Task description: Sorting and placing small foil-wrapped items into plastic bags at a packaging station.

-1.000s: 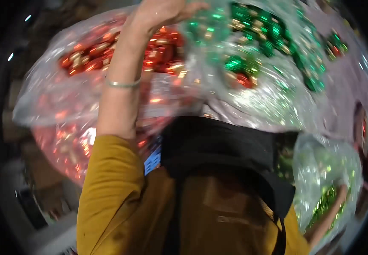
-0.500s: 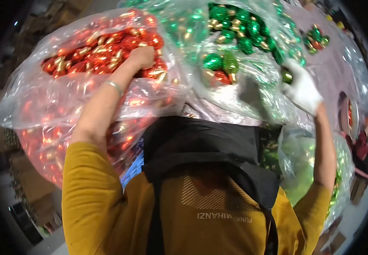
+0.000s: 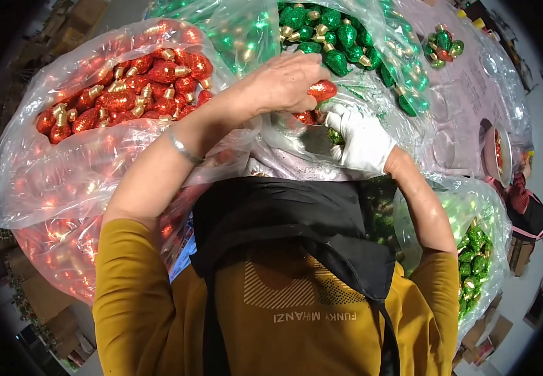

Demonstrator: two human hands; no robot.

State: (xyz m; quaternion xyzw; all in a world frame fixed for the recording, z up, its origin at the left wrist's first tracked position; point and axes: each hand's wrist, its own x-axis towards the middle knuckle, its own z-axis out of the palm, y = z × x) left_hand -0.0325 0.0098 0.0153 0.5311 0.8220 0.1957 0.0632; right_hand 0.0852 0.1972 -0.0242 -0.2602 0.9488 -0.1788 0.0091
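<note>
Two big clear plastic sacks fill the worktop before you: the sack of red ornaments (image 3: 105, 106) on your left, heaped with glittery red bulb shapes with gold caps, and the sack of green ornaments (image 3: 340, 34) straight ahead. A third bag of green pieces (image 3: 478, 250) hangs by your right elbow, and a pale purple cover (image 3: 472, 88) lies over the worktop to the right, with a few loose pieces on it.

A second ago your left arm was reaching high over the red sack, and half a second ago your hands were apart. Now they have come together at a small metal bowl (image 3: 300, 135) between the sacks. That suggests the picking is done and the piece is being brought to the bowl.

Your left hand (image 3: 281, 84), bare with a thin bracelet (image 3: 182, 149) on the wrist, has its grip closed on one red ornament (image 3: 321, 91), held just above the bowl. Your right hand (image 3: 362, 138), in a white glove, is curled at the bowl's rim; whether its grip holds anything, I cannot tell.
</note>
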